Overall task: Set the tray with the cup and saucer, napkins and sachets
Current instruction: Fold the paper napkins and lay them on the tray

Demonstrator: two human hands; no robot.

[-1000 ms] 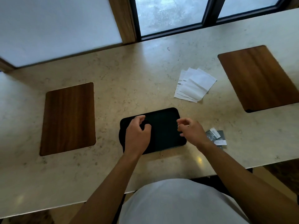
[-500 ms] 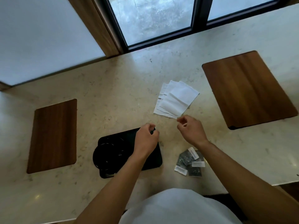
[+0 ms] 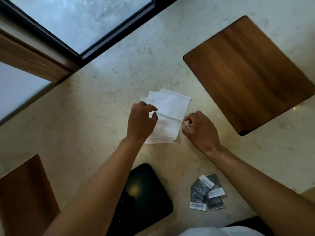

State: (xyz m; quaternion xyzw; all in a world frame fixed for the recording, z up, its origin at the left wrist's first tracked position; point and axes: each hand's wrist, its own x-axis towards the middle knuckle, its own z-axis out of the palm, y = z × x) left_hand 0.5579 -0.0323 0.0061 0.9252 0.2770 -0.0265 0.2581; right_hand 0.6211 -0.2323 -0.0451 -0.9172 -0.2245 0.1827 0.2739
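- Reaching over the white napkins (image 3: pixel 167 114), the left hand (image 3: pixel 141 121) hangs above the left side of the pile with its fingers bent loosely, and it holds nothing.
- The right hand (image 3: pixel 201 130) sits just beside the right edge of the pile. Its fingers are curled in, and I cannot tell if they pinch a corner yet.
- The napkins lie in a messy fan on the stone counter (image 3: pixel 85 133), between the two hands. The long side of the pile runs from near the person up and away, leaning a bit to the right.
- To do this step well, I think the hands should push the pile neat from both sides first, then pinch it along a long edge so the thin sheets do not slide apart.
- The black tray (image 3: pixel 146 193) is close to the person, partly under the left arm. The pile should go down flat on it, lined up with an edge.
- The dark sachets (image 3: pixel 207 193) lie just to the right of the tray, not on it yet.
- I cannot see the cup and saucer clearly.
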